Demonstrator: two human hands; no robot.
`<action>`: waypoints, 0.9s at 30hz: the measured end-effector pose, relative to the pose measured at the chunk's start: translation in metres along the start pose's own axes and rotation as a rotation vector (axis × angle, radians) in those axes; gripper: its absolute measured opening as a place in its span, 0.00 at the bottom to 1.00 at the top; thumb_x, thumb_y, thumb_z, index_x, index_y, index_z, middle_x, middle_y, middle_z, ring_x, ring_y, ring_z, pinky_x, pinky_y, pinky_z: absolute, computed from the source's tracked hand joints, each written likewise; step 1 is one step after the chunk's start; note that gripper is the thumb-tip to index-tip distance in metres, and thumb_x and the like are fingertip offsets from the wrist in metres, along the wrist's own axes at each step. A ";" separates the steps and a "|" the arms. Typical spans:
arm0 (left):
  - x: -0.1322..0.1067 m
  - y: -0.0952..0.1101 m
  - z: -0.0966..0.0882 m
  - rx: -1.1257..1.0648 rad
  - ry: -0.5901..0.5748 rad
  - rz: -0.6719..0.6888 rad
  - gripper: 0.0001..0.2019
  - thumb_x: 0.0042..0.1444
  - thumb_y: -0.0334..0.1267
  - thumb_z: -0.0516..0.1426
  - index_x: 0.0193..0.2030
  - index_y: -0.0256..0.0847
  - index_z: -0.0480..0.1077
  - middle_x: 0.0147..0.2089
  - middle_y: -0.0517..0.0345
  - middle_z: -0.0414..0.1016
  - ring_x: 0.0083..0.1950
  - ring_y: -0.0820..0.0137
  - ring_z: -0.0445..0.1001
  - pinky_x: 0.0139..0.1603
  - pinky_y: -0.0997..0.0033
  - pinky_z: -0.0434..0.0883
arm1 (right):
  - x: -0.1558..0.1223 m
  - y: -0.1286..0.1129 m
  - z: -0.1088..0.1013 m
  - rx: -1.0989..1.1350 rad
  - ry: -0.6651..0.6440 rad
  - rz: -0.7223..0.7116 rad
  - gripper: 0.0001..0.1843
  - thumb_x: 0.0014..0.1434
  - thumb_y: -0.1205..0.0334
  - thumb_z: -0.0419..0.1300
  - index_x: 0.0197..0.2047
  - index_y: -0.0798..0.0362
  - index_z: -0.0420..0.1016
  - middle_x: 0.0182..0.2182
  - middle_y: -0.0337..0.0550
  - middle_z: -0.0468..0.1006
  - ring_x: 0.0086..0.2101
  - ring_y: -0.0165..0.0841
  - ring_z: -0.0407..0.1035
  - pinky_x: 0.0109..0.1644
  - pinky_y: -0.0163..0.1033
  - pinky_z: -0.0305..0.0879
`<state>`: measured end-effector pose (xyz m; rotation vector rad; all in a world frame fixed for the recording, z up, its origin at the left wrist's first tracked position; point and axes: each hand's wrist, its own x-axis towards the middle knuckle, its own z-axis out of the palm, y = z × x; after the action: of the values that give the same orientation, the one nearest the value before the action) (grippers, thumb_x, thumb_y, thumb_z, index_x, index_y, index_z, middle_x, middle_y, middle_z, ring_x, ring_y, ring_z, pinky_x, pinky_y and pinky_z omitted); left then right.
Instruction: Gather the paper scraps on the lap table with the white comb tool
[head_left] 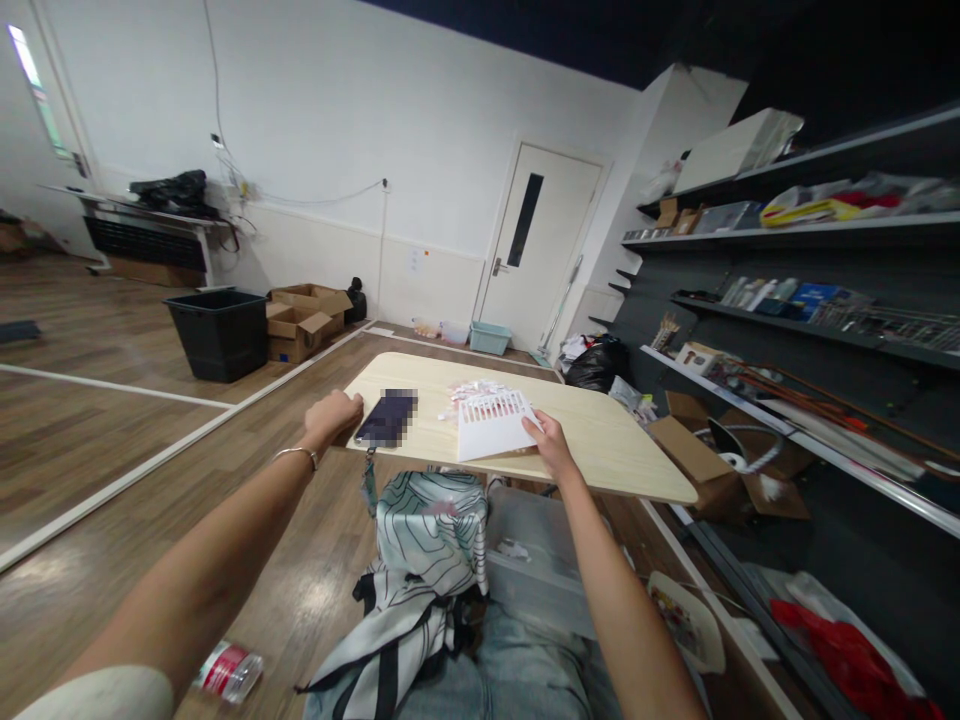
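In my right hand is a white card, its right edge pinched between thumb and fingers. A row of small nail-shaped colour samples in pink and brown tones runs along the card's upper part. Behind it, a loose heap of small white and pink pieces lies on the pale wooden table. My left hand is closed at the table's left edge, its fingertips partly hidden. Just right of that hand lies a dark phone, partly blurred out, with a strap hanging over the front edge.
Below the table are a patterned cloth and a translucent plastic box by my lap. A bottle lies on the floor at lower left. Loaded shelves line the right; a black bin and cardboard boxes stand beyond.
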<state>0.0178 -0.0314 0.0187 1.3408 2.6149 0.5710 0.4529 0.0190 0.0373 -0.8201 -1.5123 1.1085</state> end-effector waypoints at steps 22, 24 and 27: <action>-0.002 0.001 -0.001 -0.017 0.002 -0.006 0.34 0.64 0.54 0.44 0.57 0.26 0.76 0.53 0.24 0.80 0.54 0.41 0.80 0.48 0.52 0.73 | 0.002 0.003 -0.003 -0.052 0.092 0.014 0.27 0.51 0.38 0.70 0.45 0.49 0.76 0.38 0.46 0.85 0.36 0.43 0.77 0.35 0.43 0.75; -0.001 0.001 -0.001 -0.014 0.001 -0.013 0.34 0.64 0.54 0.44 0.57 0.27 0.76 0.54 0.24 0.79 0.55 0.41 0.80 0.48 0.52 0.73 | 0.002 0.004 -0.003 -0.057 0.118 0.003 0.27 0.51 0.38 0.69 0.46 0.49 0.75 0.39 0.47 0.85 0.38 0.44 0.78 0.36 0.44 0.76; -0.001 0.001 -0.001 -0.011 0.001 -0.015 0.34 0.64 0.55 0.45 0.58 0.27 0.76 0.55 0.24 0.79 0.55 0.42 0.80 0.49 0.52 0.73 | 0.003 0.004 -0.003 -0.039 0.141 -0.043 0.27 0.50 0.40 0.71 0.45 0.50 0.76 0.45 0.49 0.85 0.45 0.46 0.78 0.48 0.48 0.77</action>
<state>0.0189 -0.0315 0.0198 1.3174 2.6157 0.5838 0.4547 0.0238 0.0346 -0.8704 -1.4308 0.9723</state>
